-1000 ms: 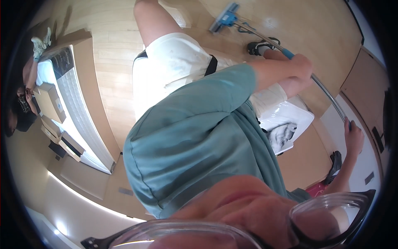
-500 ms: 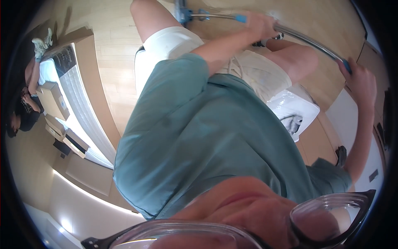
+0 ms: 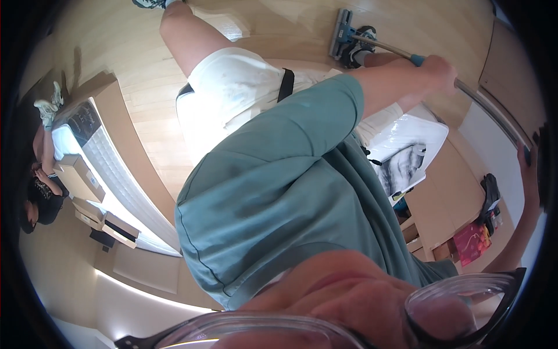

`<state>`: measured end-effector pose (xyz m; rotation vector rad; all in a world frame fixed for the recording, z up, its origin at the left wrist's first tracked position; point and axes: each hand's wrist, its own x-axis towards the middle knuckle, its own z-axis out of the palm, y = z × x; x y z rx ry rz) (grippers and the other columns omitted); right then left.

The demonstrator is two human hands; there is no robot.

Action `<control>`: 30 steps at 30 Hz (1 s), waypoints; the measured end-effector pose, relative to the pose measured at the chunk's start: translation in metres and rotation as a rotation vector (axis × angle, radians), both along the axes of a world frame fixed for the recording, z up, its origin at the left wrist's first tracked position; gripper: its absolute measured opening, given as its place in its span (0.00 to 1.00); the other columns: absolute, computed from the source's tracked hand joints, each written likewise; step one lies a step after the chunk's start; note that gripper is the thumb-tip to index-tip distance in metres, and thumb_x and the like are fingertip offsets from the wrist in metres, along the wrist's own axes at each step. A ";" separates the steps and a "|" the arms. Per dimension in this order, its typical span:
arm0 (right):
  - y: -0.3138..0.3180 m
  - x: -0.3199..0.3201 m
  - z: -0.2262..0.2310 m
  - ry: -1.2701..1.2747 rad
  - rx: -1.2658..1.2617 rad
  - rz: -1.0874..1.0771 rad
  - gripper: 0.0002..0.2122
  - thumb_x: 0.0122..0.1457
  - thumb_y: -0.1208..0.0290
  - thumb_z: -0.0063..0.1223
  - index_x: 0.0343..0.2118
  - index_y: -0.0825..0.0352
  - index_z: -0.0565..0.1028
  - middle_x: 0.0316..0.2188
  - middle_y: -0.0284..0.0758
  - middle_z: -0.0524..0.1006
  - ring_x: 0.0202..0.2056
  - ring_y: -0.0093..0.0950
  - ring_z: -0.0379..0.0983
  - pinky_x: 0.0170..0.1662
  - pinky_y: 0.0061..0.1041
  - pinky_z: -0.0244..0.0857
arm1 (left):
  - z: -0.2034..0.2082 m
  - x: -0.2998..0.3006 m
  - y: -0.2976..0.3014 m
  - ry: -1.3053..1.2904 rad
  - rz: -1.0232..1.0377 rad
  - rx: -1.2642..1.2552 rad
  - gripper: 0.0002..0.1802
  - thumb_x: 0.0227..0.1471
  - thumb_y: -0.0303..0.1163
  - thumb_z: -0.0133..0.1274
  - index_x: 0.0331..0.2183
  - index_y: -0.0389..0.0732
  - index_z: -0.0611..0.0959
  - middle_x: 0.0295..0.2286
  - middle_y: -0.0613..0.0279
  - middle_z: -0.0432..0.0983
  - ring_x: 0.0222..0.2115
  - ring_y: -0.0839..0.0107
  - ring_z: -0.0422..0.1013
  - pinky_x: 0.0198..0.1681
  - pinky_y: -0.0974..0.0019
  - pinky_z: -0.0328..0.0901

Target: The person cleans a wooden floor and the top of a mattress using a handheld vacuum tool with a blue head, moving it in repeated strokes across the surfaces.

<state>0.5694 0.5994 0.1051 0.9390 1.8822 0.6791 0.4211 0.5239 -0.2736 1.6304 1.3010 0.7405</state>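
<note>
A long-handled mop [image 3: 344, 36] with a blue-grey head slants across the upper right, its head on the wooden floor beside my black-and-white sneaker [image 3: 361, 47]. Reaching across my body, my left hand [image 3: 439, 74] is closed round the handle just above a blue sleeve; its fingers are somewhat blurred. From there the metal pole [image 3: 494, 113] runs out to the right rim. There my right hand [image 3: 528, 163] is wrapped round the pole's upper end, partly lost in the dark edge of the picture.
Behind me stands something white in clear plastic [image 3: 401, 166], beside a tan cabinet [image 3: 444, 200]. A black bag [image 3: 490, 198] and a red bag [image 3: 472, 243] are near it. At left, another person [image 3: 43, 198] is beside a plastic-wrapped mattress [image 3: 125, 168] with cardboard boxes [image 3: 81, 177].
The mop head has moved right, from beyond my left knee to beside my sneaker. Both hands have shifted right with the handle, and my torso has turned.
</note>
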 end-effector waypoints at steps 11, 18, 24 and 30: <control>-0.024 -0.035 -0.100 0.117 -0.005 -0.099 0.28 0.62 0.36 0.42 0.37 0.58 0.81 0.29 0.48 0.80 0.34 0.48 0.79 0.38 0.46 0.74 | -0.045 -0.090 -0.034 0.072 -0.015 -0.126 0.22 0.44 0.50 0.55 0.33 0.44 0.89 0.33 0.51 0.84 0.38 0.55 0.80 0.42 0.55 0.72; -0.062 -0.162 -0.226 0.522 -0.194 0.097 0.27 0.63 0.40 0.47 0.24 0.63 0.77 0.20 0.45 0.78 0.26 0.46 0.78 0.29 0.44 0.72 | -0.229 -0.222 -0.068 0.406 0.167 0.037 0.22 0.43 0.50 0.55 0.31 0.43 0.89 0.31 0.49 0.83 0.35 0.55 0.81 0.38 0.54 0.74; -0.113 -0.152 -0.223 0.615 -0.329 -0.056 0.25 0.63 0.43 0.49 0.27 0.66 0.77 0.20 0.47 0.77 0.26 0.49 0.77 0.29 0.45 0.70 | -0.139 -0.259 -0.110 0.557 -0.002 -0.097 0.18 0.43 0.49 0.55 0.28 0.47 0.89 0.27 0.53 0.83 0.30 0.54 0.81 0.36 0.52 0.75; -0.146 -0.074 -0.176 0.742 -0.309 -0.446 0.21 0.60 0.50 0.58 0.32 0.69 0.78 0.26 0.51 0.78 0.29 0.48 0.78 0.33 0.43 0.71 | -0.085 -0.190 -0.087 0.436 -0.175 0.125 0.15 0.40 0.46 0.55 0.26 0.48 0.89 0.26 0.54 0.83 0.30 0.53 0.80 0.34 0.52 0.75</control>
